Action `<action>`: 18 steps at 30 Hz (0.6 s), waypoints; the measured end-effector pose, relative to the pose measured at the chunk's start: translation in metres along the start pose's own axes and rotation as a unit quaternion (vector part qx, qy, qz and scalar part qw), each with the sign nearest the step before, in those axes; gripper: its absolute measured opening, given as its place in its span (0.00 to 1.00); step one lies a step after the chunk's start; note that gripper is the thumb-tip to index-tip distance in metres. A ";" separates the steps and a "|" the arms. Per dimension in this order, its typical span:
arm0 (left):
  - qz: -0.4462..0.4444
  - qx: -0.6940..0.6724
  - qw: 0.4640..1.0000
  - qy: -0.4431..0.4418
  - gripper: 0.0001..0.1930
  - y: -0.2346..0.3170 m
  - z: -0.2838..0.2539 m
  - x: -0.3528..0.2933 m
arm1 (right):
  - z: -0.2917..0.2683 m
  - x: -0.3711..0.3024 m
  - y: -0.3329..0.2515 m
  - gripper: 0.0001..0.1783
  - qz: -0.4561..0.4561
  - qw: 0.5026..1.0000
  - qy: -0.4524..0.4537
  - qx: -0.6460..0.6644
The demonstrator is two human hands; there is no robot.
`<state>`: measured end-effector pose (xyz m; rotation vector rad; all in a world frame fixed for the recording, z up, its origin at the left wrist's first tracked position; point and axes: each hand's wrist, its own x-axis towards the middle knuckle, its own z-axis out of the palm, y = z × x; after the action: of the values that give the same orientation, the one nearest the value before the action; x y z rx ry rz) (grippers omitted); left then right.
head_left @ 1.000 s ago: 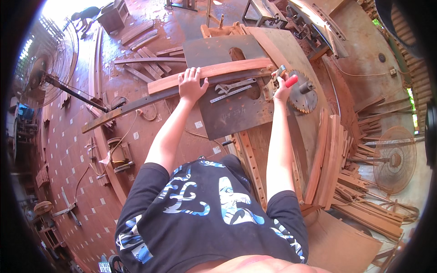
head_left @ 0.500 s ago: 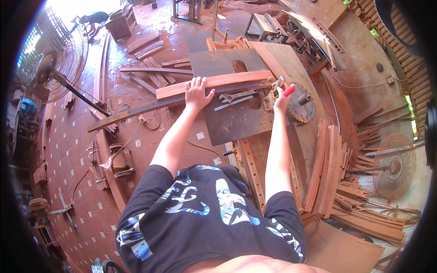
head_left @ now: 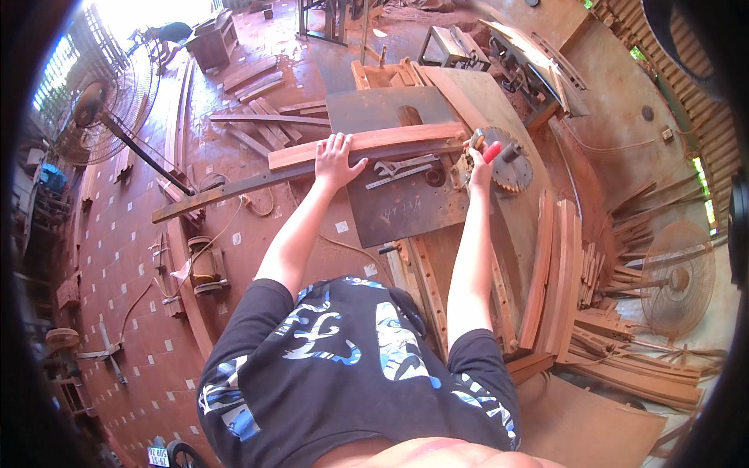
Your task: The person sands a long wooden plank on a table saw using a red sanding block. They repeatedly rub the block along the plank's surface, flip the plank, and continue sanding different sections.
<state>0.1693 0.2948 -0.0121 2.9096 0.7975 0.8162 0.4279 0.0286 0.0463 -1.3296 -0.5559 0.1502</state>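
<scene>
My left hand [head_left: 335, 162] lies on the near side of a curved reddish wooden board [head_left: 406, 136], its fingers stretched over the wood and its thumb apart. The board rests along a long dark bar [head_left: 226, 191] that crosses a dark metal tabletop [head_left: 398, 218]. At the bar's right end my right hand [head_left: 478, 175] is closed around a metal clamp with a red handle [head_left: 492, 151]; the palm hides part of it. Between my hands, an adjustable wrench [head_left: 390, 166] and a steel rule [head_left: 386, 182] lie on the tabletop. A toothed circular saw blade [head_left: 515, 178] lies just right of my right hand.
Curved boards [head_left: 563, 273] lean at the right of the bench. Timber pieces [head_left: 261, 125] are strewn on the tiled floor to the left. A large fan [head_left: 92, 105] stands at far left, another fan [head_left: 677, 277] at right. A cable [head_left: 343, 248] trails over the floor.
The view has shifted slightly. My left hand remains on the board, and my right hand stays on the clamp, having turned slightly with the red handle.
</scene>
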 end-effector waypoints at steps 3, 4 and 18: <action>0.003 0.009 1.000 0.008 0.40 0.016 -0.009 -0.022 | -0.016 -0.021 -0.007 0.08 -0.005 1.000 -0.006 0.019; 0.004 0.016 1.000 0.013 0.40 0.020 -0.013 -0.030 | -0.018 -0.030 -0.011 0.08 -0.002 1.000 -0.004 0.024; 0.015 -0.001 0.998 0.058 0.40 0.102 -0.067 -0.141 | -0.099 -0.149 -0.060 0.11 -0.018 0.999 0.010 0.028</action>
<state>0.0814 0.1304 -0.0074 2.9021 0.7634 0.9954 0.3336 -0.1344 0.0458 -1.2640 -0.5546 0.1216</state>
